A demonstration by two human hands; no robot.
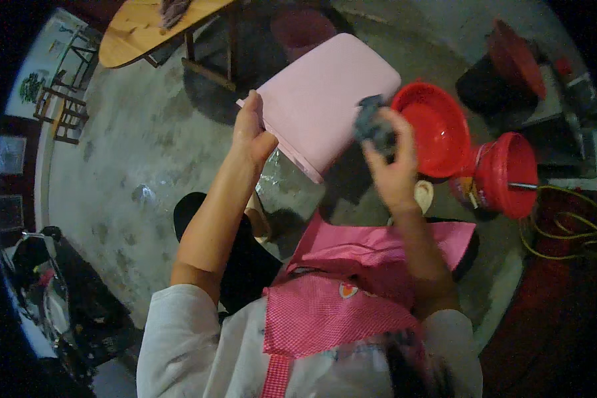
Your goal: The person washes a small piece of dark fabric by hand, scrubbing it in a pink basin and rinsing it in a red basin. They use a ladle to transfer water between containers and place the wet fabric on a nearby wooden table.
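A pale pink plastic bin (331, 97) hangs tilted in front of me, one broad flat side turned up towards my eyes. My left hand (252, 127) grips it by the rim at its left end, the thumb lying along the outside. In my right hand (395, 166) is a bunched dark grey-blue cloth (373, 122), held at the bin's right edge; whether it touches the surface I cannot tell. The bin's inside is hidden from view. Just beyond my right hand a red plastic basin (435, 132) stands on the floor.
Right of the basin stands a red bucket (502, 174), near a yellow hose (542, 244). A dark bucket (497, 84) with a red basin leaning on it is farther back. A wooden table (144, 30) stands at upper left, a motorcycle (49, 288) at lower left. The concrete floor (124, 144) has wet patches.
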